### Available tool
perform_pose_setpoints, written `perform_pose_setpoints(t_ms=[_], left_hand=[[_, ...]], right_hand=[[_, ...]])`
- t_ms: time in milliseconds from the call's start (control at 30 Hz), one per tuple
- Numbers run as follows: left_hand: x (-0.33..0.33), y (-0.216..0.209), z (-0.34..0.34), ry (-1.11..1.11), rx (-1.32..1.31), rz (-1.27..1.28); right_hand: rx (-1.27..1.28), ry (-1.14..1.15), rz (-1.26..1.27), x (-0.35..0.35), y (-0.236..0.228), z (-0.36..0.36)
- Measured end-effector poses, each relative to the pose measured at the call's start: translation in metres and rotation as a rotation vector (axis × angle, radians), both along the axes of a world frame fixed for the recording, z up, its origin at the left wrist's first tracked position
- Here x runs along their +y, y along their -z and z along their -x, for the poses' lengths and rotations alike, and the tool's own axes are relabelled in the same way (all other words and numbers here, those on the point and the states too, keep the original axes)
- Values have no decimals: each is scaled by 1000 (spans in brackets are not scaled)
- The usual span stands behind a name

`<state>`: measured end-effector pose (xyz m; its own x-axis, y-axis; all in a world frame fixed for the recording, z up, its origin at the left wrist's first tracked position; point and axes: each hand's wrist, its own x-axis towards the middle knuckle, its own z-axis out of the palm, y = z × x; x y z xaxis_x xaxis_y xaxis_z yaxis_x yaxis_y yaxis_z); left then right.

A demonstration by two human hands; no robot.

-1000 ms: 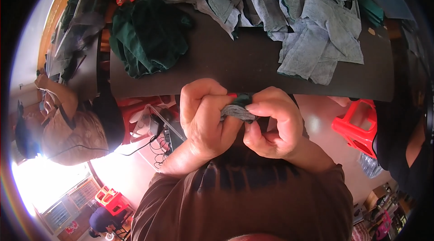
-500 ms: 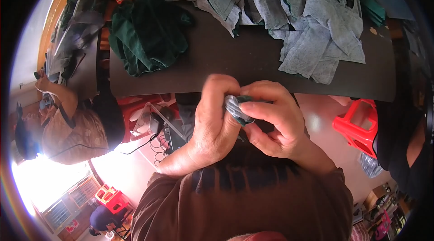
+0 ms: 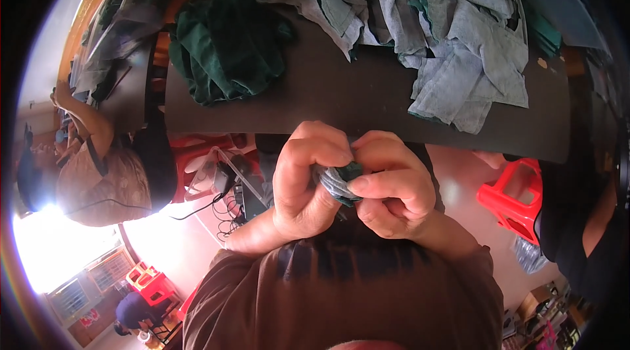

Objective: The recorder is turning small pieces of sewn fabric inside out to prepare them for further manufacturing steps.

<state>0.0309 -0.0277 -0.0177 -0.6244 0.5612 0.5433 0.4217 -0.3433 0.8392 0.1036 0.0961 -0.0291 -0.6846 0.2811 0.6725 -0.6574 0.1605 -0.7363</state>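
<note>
In the head view, a small rolled-up piece of cloth (image 3: 340, 181), grey-blue with a dark green edge, is held tight between both hands just in front of the chest. The left hand (image 3: 307, 179) is curled into a loose fist around the near side of the bundle, fingers folded over it; the right hand (image 3: 387, 189) is closed on the other side, with the thumb pressed flat on top of the roll and the fingers tucked beneath. The cloth is squeezed into a compact wad between the two grips, only a small part showing between the thumbs, so the rolling looks, as a judgement, nearly finished, though no fastening can be made out. Just beyond the knuckles lies the dark table (image 3: 367, 97), and further out from the grip a large heap of grey-blue cloths (image 3: 446, 28) is piled loose and unfolded, which suggests plenty of pieces yet to be handled. Off to the left of the hands, a crumpled dark green cloth (image 3: 226, 44) is lying on the table. No stack of finished rolls can be seen. A seated person (image 3: 98, 166) is at work well to the left, and a red plastic stool (image 3: 515, 196) stands to the right.
</note>
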Motion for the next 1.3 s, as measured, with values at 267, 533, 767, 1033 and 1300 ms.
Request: perform_pose_setpoints(t_ms=[267, 533, 767, 1033, 1300], left_hand=[[2, -1, -1, -226, 355, -16], [-9, -7, 7, 149, -39, 160], [-6, -17, 4, 161, -615, 104], [2, -22, 12, 172, -126, 429], [8, -15, 24, -43, 497, 337]], right_hand=[[-10, 71, 139, -10, 6, 1], [-104, -52, 418, -16, 9, -4], [-140, -102, 411, -3, 11, -3], [-216, -109, 540, 0, 6, -11], [-306, -211, 523, 5, 7, -11]])
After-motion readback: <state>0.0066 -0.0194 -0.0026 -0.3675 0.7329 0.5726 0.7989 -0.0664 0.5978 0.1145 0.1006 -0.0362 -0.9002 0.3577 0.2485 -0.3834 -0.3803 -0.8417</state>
